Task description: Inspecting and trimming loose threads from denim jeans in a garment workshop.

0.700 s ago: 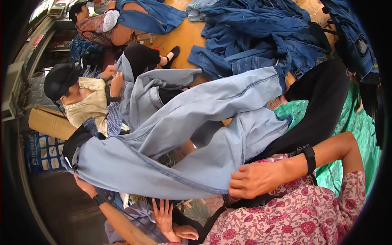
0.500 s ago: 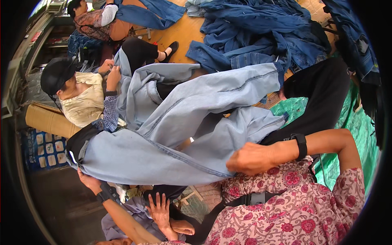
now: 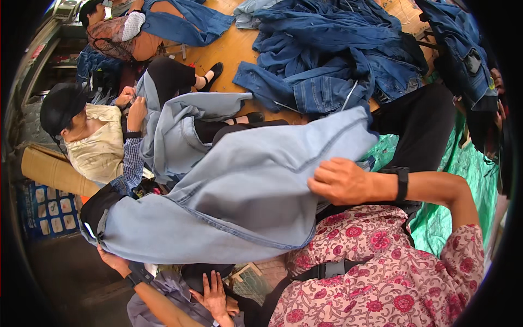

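A pair of light blue jeans (image 3: 256, 207) stretches across in front of me, its legs lying partly over each other. At the far left, my left hand (image 3: 113, 260) holds the waist end by its lower edge, beside the dark inner waistband lining (image 3: 106, 210); the jeans hide some of its fingers. My right hand (image 3: 343, 182) is closed around the fabric of a leg, near the hem end, and pulls it taut into folds. Dark trim shows at the hem by my bent knee.
Beyond lies a big pile of dark blue jeans (image 3: 338, 60) on the wooden floor. A co-worker in a black cap (image 3: 62, 109) handles another light garment (image 3: 180, 136). Another person's hand (image 3: 212, 294) rests low, below my jeans. Green sheeting (image 3: 452, 185) lies at right.
My right hand has moved up and slightly right, drawing the near leg up against the other one. The gap between the legs has closed. My left hand stays at the waist.
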Tool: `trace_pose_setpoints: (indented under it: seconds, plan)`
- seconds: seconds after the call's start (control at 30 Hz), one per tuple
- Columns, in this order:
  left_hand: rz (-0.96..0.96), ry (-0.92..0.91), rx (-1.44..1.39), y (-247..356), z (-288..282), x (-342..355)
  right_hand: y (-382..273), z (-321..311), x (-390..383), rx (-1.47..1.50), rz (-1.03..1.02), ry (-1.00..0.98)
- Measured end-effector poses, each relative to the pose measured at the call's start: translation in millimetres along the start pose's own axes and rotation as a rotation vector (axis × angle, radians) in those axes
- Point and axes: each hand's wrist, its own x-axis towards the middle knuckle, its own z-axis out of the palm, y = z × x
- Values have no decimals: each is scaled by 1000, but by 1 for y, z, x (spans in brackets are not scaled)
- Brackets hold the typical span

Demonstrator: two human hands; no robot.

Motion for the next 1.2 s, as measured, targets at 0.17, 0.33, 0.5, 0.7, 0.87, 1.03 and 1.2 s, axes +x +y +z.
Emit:
trace_pose_setpoints:
  seconds: [0.17, 0.33, 0.5, 0.7, 0.87, 1.03, 1.2]
  plan:
    - [10, 28, -93, 1, -37, -5, 3, 3, -31, 320, 220, -388]
    - [-78, -179, 13, 77, -83, 59, 17, 11, -19, 280, 391, -445]
    - [637, 438, 303, 273, 36, 208, 37, 52, -24, 264, 374, -528]
    - [647, 409, 337, 273, 40, 212, 42, 52, -31, 279, 285, -533]
    - [683, 438, 255, 262, 70, 201, 52, 8, -7, 118, 332, -305]
    - [702, 411, 218, 246, 102, 182, 64, -37, 44, 28, 321, 159]
    - [780, 251, 90, 222, 197, 188, 92, -118, 46, -123, 371, 530]
